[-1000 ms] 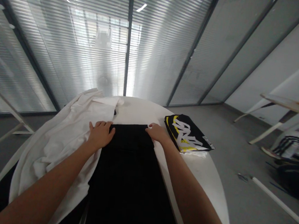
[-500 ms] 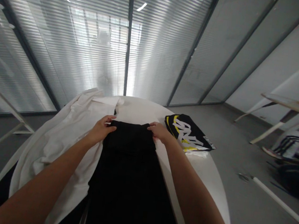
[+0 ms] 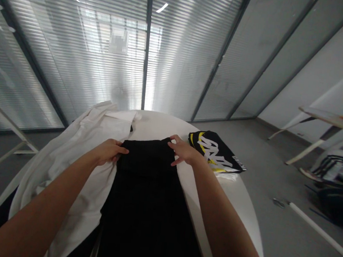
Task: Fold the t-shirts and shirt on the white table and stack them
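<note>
A black garment [image 3: 147,207] runs lengthwise down the round white table [image 3: 156,123], its far end turned over in a flat band. At the band's left corner my left hand [image 3: 109,151] pinches the cloth between thumb and fingers. My right hand [image 3: 183,149] grips the far right corner with thumb and forefinger, lifting the edge slightly; its other fingers are spread. White cloth [image 3: 80,151] lies rumpled along the left, partly under my left forearm. A folded black cloth with white and yellow print [image 3: 215,151] rests to the right of my right hand.
Glass partitions with blinds [image 3: 178,64] stand behind the table. A white metal frame [image 3: 6,121] is at the left. On the right are another table [image 3: 334,121], a white pole [image 3: 320,232] on the grey floor and a dark bag-like heap [image 3: 338,203].
My left hand has slid slightly left and down along the black garment's corner. My right hand has raised its corner a little, its lower fingers spreading apart.
</note>
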Action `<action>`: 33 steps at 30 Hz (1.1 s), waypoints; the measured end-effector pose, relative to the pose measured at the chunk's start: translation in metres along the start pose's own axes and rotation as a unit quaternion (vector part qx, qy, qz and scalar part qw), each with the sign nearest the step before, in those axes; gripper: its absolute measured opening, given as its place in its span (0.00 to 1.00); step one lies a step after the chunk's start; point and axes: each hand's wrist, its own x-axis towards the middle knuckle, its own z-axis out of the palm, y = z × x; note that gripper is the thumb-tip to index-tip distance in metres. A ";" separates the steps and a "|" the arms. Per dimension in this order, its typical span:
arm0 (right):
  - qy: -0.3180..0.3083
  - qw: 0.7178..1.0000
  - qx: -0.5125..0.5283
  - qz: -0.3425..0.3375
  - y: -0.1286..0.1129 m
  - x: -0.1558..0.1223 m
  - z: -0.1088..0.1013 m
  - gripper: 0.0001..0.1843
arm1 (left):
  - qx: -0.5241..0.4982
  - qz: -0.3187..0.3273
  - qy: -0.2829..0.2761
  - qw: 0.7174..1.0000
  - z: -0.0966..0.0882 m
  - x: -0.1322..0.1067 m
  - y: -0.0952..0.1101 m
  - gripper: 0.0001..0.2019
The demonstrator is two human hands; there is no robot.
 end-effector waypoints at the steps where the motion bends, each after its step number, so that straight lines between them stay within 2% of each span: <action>1: -0.002 1.000 0.000 -0.001 0.000 0.000 0.000 0.17 | -0.012 -0.003 0.001 1.000 0.000 -0.001 0.002 0.09; 5: -0.003 1.000 0.020 -0.012 -0.001 -0.001 -0.001 0.16 | -0.075 -0.018 0.042 0.996 0.001 -0.006 0.011 0.16; 8: -0.001 0.998 0.052 -0.028 -0.002 -0.002 -0.002 0.15 | -0.109 -0.002 0.053 0.993 0.002 -0.010 0.015 0.22; 15: 0.073 0.982 0.163 -0.067 -0.003 0.009 -0.008 0.10 | -0.151 0.130 0.029 0.980 0.004 -0.006 0.012 0.19; 21: 0.090 0.954 0.255 -0.125 -0.003 0.009 -0.014 0.11 | -0.116 0.271 0.070 0.953 0.008 0.003 0.006 0.15; 24: 0.076 0.959 0.242 -0.129 -0.001 0.007 -0.015 0.11 | -0.082 0.303 0.087 0.946 0.008 0.005 0.004 0.14; 28: 0.061 0.972 0.184 -0.132 0.003 0.008 -0.018 0.17 | -0.022 0.327 0.070 0.942 0.005 0.003 0.005 0.11; 33: 0.054 0.981 0.124 -0.141 0.006 0.008 -0.022 0.20 | 0.019 0.311 0.040 0.949 0.001 -0.006 0.011 0.09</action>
